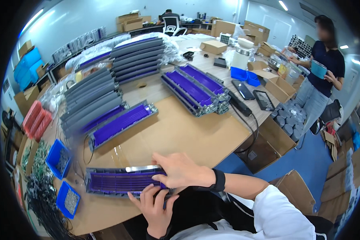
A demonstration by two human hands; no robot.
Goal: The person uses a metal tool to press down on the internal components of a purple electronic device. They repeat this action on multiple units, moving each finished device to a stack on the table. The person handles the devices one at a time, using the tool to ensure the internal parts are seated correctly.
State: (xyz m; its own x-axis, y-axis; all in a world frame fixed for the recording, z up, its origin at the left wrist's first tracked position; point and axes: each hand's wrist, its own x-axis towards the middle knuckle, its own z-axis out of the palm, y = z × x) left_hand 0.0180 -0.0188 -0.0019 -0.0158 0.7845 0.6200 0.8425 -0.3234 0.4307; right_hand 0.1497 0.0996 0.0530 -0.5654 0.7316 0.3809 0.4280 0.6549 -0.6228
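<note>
On the cardboard-covered table in front of me lies a long grey housing with a purple ribbed inside (112, 182). My right hand (184, 170) reaches over its right end, fingers closed on a flat, shiny metal strip (140, 169) along the far rim; its exact kind is unclear. The right fingertips also meet the purple inside. My left hand (154, 206) touches the near edge toward the right end, its fingers bent slightly and apart. Between them, the hands cover the housing's right end. Another purple-lined housing (124, 124) lies farther back.
Grey housings stand in stacks (138, 60) behind, with more purple-lined ones (192, 90) at back right. Blue bins of small parts (70, 200) sit at left beside a bundle of black cables (42, 200). A person (326, 60) holding a teal container stands at right near cardboard boxes.
</note>
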